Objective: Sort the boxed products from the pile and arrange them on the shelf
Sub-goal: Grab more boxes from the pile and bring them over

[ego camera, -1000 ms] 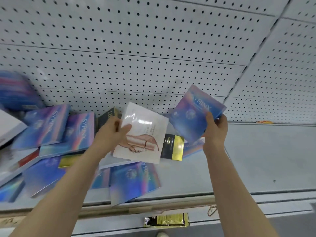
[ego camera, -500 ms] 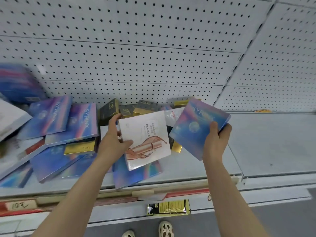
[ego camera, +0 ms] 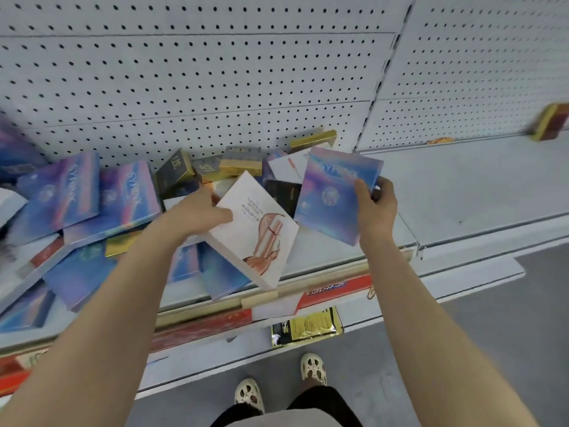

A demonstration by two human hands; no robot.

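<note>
My left hand (ego camera: 197,211) grips a white box with a pink figure drawing (ego camera: 255,232) by its upper left edge, holding it tilted above the shelf's front. A blue iridescent SYRINX box (ego camera: 332,192) is held in my right hand (ego camera: 375,204), thumb on its face, just right of the white one. Behind and to the left lies the pile: several blue SYRINX boxes (ego camera: 61,192), small black and gold boxes (ego camera: 175,171) and a white box (ego camera: 286,167), all jumbled on the grey shelf (ego camera: 462,192).
A perforated white back panel (ego camera: 215,72) rises behind the shelf. At the far right of the shelf stands a gold and red box (ego camera: 551,121), with a small orange scrap (ego camera: 440,140) nearer. A black and yellow packet (ego camera: 308,328) lies on the lower ledge. My sandalled feet (ego camera: 314,365) stand on the floor.
Both hands have lowered slightly with their boxes. The white box has rotated so its long side slants down to the right. The view has tipped down, showing more floor and my feet.
</note>
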